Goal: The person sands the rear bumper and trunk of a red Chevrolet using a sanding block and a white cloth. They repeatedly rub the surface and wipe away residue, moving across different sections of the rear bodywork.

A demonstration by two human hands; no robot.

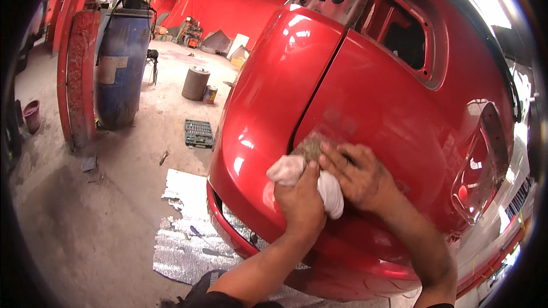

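White rag (297, 172) under both hands (328, 185), on red car panel (365, 97).

Both hands press a cloth (297, 172) on the car panel (365, 97); barrel (121, 68) stands far left.

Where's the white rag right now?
In the head view, just right of centre: the white rag is bunched against the red car panel, between the left hand and right hand, below a dull sanded patch.

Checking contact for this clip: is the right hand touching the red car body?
Touching. The head view shows the right hand pressing a small brownish pad with its fingertips flat against the red car body, no gap visible.
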